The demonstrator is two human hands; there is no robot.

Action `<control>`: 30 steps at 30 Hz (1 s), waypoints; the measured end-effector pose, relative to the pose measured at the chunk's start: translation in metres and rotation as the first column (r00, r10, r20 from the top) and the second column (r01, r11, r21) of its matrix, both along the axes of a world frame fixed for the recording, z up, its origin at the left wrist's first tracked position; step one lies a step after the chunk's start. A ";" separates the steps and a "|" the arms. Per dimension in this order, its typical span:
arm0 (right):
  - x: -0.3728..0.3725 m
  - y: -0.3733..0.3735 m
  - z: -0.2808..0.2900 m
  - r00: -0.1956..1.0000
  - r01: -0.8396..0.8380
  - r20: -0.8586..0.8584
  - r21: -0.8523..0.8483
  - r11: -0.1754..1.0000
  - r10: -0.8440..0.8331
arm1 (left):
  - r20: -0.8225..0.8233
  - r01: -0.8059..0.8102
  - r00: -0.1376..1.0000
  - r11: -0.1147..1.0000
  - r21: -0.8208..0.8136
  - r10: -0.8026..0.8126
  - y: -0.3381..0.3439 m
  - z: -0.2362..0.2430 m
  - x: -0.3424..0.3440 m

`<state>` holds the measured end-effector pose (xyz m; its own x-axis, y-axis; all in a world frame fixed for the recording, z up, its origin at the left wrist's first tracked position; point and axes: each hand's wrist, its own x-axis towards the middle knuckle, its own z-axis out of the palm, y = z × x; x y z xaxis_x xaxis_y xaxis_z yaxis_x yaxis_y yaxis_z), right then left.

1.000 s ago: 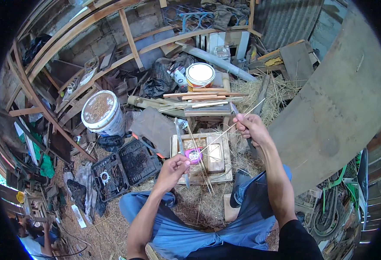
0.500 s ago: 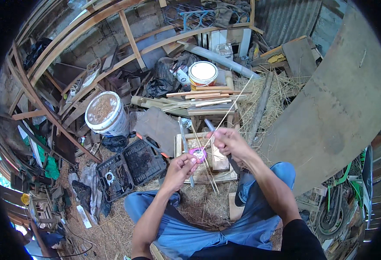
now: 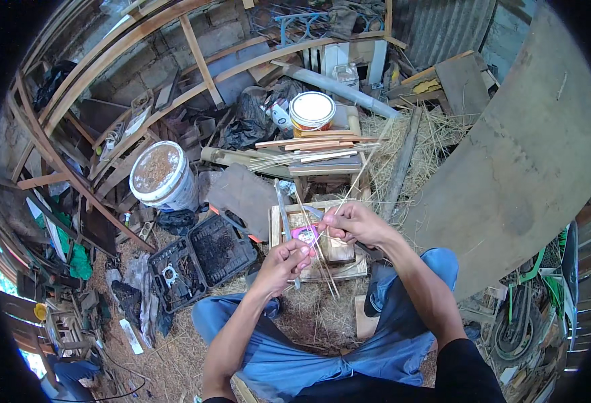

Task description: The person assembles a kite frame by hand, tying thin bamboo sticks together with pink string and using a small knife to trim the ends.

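Note:
Between my two hands runs a thin pale strip, bamboo by its look, slanting up and away to the right. Its near end is pinched in the fingers of my left hand, over the front of a low wooden frame. My right hand is closed around a knife, its blade pointing left across the frame, and its fingers also meet the strip. Below the hands lie a pink round item and a wood block. A long flat metal blade leans at the frame's left side.
Beyond the frame, a small wooden stand carries cut strips. An open black tool case and a white bucket stand to the left. A large flat sheet slopes along the right. Straw and shavings cover the floor.
The knife blade has turned from pointing up and away to lying flatter toward the left. My right hand has shifted slightly nearer along the strip; my left hand stays almost in place.

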<state>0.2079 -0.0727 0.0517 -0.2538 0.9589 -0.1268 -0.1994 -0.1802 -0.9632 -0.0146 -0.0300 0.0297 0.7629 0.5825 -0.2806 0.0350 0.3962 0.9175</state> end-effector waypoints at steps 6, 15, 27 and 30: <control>0.013 0.001 -0.002 0.993 0.101 0.069 -0.027 0.995 -0.099 | -0.002 0.009 1.000 1.000 -0.011 -0.009 0.000 0.000 -0.001; 0.034 0.006 0.007 0.846 0.473 0.312 -0.066 0.879 -0.432 | -0.088 -0.006 0.996 1.000 -0.026 0.004 -0.002 0.005 -0.007; 0.038 0.002 -0.002 0.906 0.420 0.030 0.069 0.905 -0.423 | -0.069 -0.085 0.988 0.864 0.496 0.137 0.004 -0.023 0.000; -0.030 0.005 -0.027 0.981 0.191 0.035 0.061 0.980 -0.193 | -0.124 -0.095 0.972 0.818 0.567 0.198 -0.001 -0.021 0.009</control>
<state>0.1775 -0.0678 0.0251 -0.0601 0.9952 -0.0770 -0.1851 -0.0869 -0.9789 -0.0055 -0.0310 0.0087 0.6267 0.7792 0.0073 0.1926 -0.1640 0.9675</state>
